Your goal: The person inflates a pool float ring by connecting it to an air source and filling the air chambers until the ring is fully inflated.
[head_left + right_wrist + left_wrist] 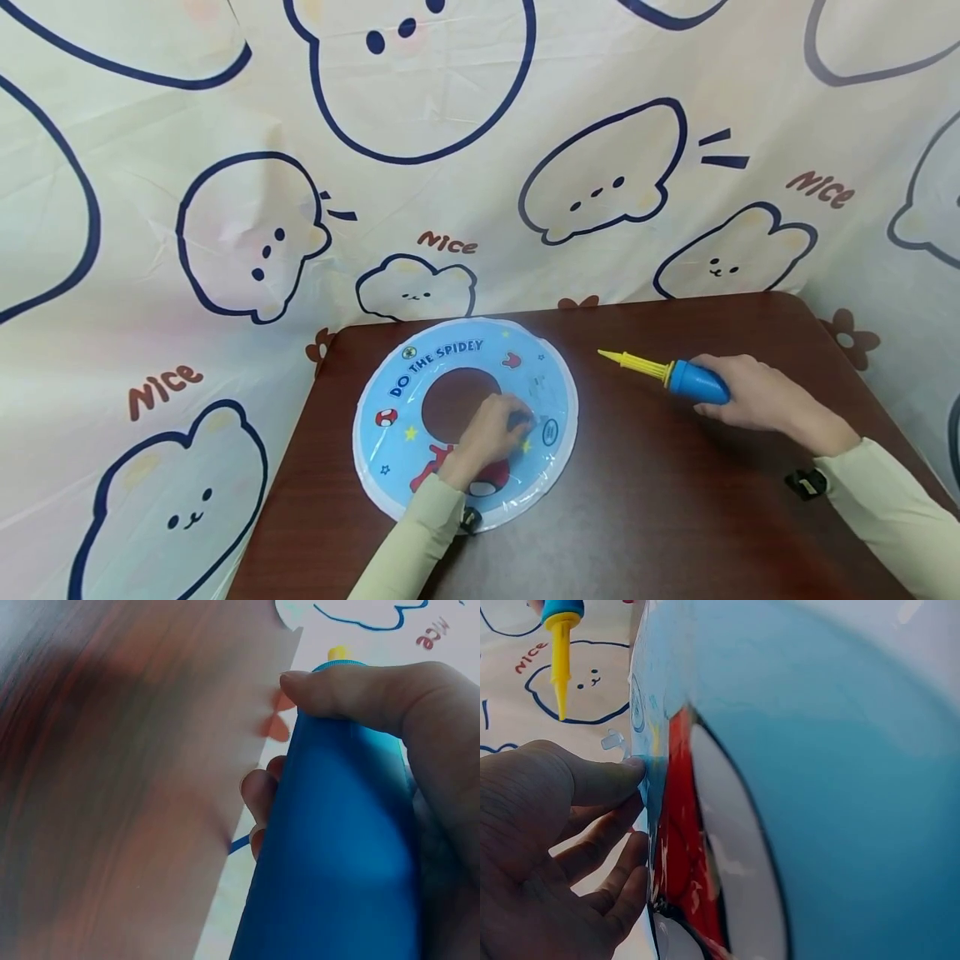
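A round blue swim ring (551,383) with cartoon prints and the words "DO THE SPIDEY" lies on the table in the head view. My left hand (491,433) is over its right inner part, thumb and fingertips pinching at the vinyl surface. Just past that thumb, in the left wrist view, a clear plastic valve (613,740) sticks up from the ring. My right hand (757,396) grips a blue hand pump (697,382), its yellow nozzle (633,362) pointing left toward the ring. Thumb and fingers wrap the pump's body in the right wrist view.
Beneath everything is a dark brown wooden table (637,517). A pale cloth (495,208) with bear outlines and the word "Nice" hangs behind the table's back edge and along its sides. Small dark devices sit at both wrists.
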`<control>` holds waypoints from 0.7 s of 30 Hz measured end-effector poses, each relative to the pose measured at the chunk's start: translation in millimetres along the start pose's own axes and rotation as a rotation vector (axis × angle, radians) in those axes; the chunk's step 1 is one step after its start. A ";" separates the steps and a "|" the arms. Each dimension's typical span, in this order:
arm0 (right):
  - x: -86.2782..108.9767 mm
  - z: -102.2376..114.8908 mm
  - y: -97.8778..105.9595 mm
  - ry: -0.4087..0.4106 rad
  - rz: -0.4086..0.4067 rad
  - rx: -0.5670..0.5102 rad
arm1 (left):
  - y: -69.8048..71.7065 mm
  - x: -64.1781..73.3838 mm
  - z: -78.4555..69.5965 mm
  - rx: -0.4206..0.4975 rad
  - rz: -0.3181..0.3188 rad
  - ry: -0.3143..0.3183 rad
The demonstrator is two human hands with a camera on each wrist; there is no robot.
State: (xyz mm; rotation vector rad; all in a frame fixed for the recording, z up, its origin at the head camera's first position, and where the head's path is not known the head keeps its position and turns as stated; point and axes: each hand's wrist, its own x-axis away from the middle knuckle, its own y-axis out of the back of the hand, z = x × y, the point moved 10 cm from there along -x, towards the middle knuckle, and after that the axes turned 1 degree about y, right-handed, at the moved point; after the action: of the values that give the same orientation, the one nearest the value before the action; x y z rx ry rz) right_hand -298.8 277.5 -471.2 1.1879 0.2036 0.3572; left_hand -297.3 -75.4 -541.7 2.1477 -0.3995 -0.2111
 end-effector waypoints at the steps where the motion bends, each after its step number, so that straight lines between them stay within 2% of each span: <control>1: 0.0 4.2 0.2 0.011 -0.002 0.002 | -0.1 0.2 -0.2 -0.002 -0.001 -0.001; 21: -5.4 67.4 -5.1 0.119 0.030 0.067 | 7.1 0.7 -8.2 -0.037 -0.037 -0.051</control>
State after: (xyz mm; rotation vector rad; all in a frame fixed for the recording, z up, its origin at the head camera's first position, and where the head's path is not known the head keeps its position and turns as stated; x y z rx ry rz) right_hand -280.1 215.3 -451.5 1.2375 0.3032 0.4508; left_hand -295.6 -73.1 -531.2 2.1183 -0.3820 -0.2927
